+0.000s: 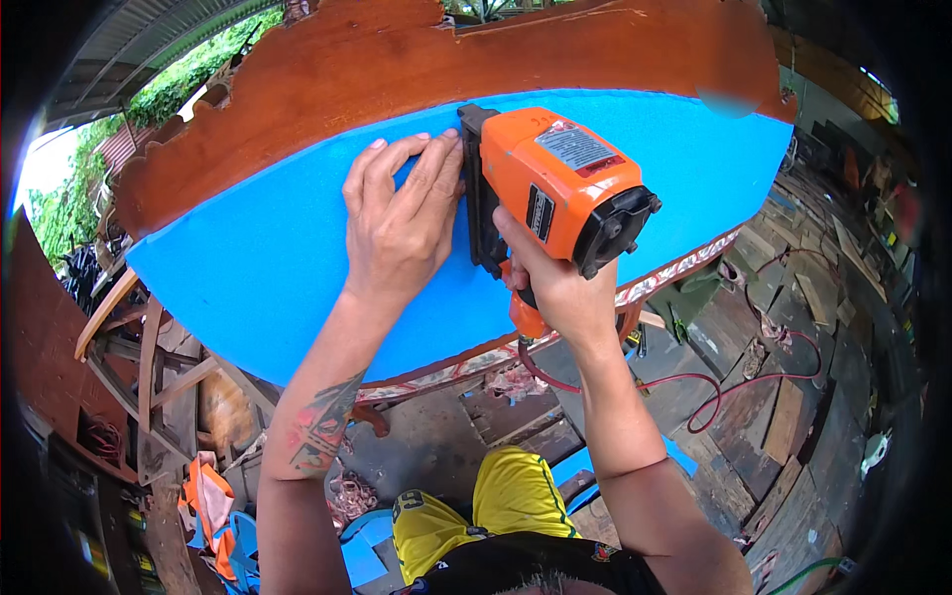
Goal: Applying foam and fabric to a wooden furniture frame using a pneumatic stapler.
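Right hand (pixel 565 293) closed round the handle of the orange fastener gun (pixel 550 188); whether my finger presses the trigger, I cannot tell. Left hand (pixel 402 223) holds nothing: palm down, fingers slightly parted over the blue sheet (pixel 268 268), tips pointing up toward its far edge. The sheet lies in front of me below both hands, long axis running left to right, its upper border bowed against the carved wooden frame (pixel 327 84). Key relation: the gun's black magazine (pixel 480 213) runs across that long axis, head end away from me at the upper border, lower end near my right knuckles. Gun's orange body leans off to the right of it. Left hand is just left of the magazine, its rightmost fingertip next to the head; touching or a hair apart, cannot tell. Contact between head and sheet also hidden from this angle. Left fingertips lie just short of the border. Patterned strip (pixel 679 268) shows along the near side; dark red hose (pixel 555 382) trails from the handle's foot toward the right.
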Tool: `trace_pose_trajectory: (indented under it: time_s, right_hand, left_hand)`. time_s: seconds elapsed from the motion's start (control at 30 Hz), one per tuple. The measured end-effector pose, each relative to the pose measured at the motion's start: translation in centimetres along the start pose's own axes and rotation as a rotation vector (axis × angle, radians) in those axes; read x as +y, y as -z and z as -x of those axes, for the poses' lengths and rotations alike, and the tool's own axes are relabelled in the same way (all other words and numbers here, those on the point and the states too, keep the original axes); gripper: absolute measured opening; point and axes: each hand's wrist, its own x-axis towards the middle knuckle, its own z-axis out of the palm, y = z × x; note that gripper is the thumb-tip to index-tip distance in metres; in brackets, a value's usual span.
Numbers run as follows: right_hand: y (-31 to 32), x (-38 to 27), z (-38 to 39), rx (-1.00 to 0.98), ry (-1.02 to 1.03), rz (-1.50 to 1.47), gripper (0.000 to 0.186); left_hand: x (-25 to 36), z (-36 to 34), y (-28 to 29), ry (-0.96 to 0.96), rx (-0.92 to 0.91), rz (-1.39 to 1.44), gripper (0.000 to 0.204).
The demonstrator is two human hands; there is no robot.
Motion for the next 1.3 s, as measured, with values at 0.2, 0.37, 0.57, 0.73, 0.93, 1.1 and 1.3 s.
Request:
trace_pose_trajectory:
  time_s: [0.2,0.37,0.57,0.73,0.93,1.1,1.3]
  right_hand:
    - [0.8,-0.9,1.0,-0.078,-0.196,0.072,0.023]
    - [-0.4,0.0,1.8,-0.037,0.007,0.014,0.026]
    - [-0.9,0.0,1.5,-0.026,0.031,0.043,0.024]
    - [-0.8,-0.6,1.3,-0.108,-0.101,0.109,0.023]
    - [-1.3,-0.6,1.0,-0.038,-0.162,0.090,0.022]
    - [-1.6,-0.6,2.6,-0.064,0.046,0.031,0.027]
    - [-2.6,-0.1,2.8,-0.029,0.047,0.017,0.021]
  left_hand:
    - [-0.1,0.3,0.7,0.006,-0.010,0.013,0.045]
    - [-0.6,0.7,1.4,0.010,-0.005,0.022,0.046]
    - [-1.1,0.9,1.3,-0.042,0.015,0.005,0.043]
    - [-1.2,1.1,1.1,-0.029,0.023,0.018,0.041]
    - [-1.4,1.1,1.1,-0.022,0.005,0.023,0.042]
    - [-1.4,1.4,1.9,-0.011,-0.001,0.064,0.041]
    - [-1.5,1.4,2.1,0.007,-0.015,0.091,0.041]
